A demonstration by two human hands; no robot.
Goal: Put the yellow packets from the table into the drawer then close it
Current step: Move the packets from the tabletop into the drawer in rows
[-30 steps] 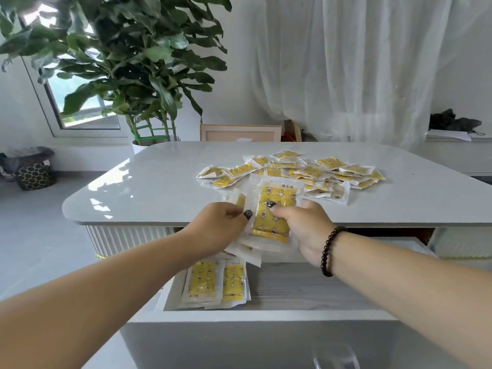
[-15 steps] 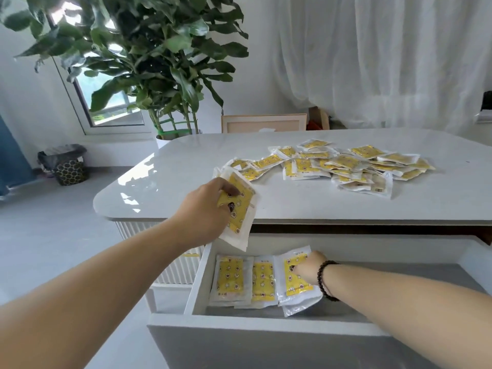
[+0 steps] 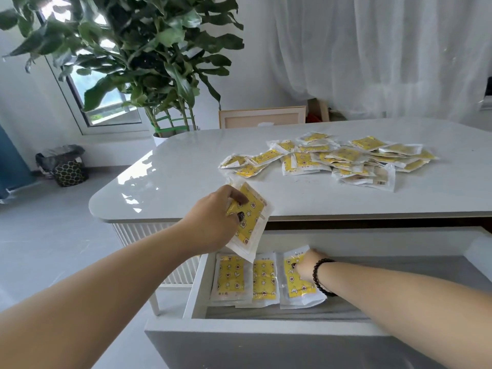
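Several yellow packets lie in a loose heap on the white table. The drawer under the tabletop stands pulled out. Inside it, at the left end, packets lie side by side in three stacks. My left hand grips a small stack of yellow packets above the drawer's left corner, at the table edge. My right hand, with a dark bead bracelet on the wrist, rests inside the drawer on the rightmost packet, fingers curled on its top edge.
A large potted plant stands behind the table's left end, with a wooden frame beside it. A patterned bin sits on the floor at the left. White curtains hang behind. The drawer's right half shows bare grey bottom.
Both hands held one stack over the drawer a second ago. My right hand then carried packets down into the drawer beside the two stacks; my left hand kept its stack above the drawer's left corner.
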